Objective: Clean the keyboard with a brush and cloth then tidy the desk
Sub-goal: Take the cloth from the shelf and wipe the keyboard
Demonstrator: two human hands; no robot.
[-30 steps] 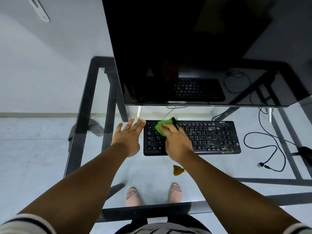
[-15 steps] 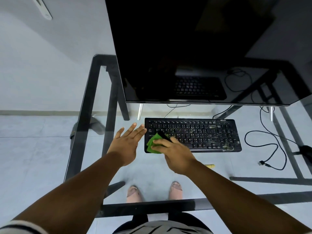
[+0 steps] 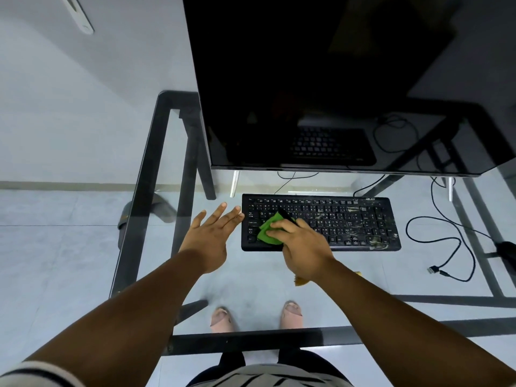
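A black keyboard (image 3: pixel 349 222) lies on the glass desk (image 3: pixel 251 275) under the monitor, with dirty smears on its right side. My right hand (image 3: pixel 303 247) presses a green cloth (image 3: pixel 269 229) onto the keyboard's left keys; a thin black piece sticks out from under my fingers beside the cloth. My left hand (image 3: pixel 213 233) is flat, fingers spread, its fingertips at the keyboard's left edge. The brush (image 3: pixel 301 280), with tan bristles, lies on the desk just behind my right wrist, mostly hidden.
A large dark monitor (image 3: pixel 335 85) stands at the back on thin white legs. Black cables (image 3: pixel 446 247) with a loose plug lie at the right. The desk's black frame (image 3: pixel 251 340) runs along the front; my feet show through the glass.
My right hand dragged the cloth from the keyboard's top left down toward its front left corner, then a little back up. The left hand stayed beside the keyboard.
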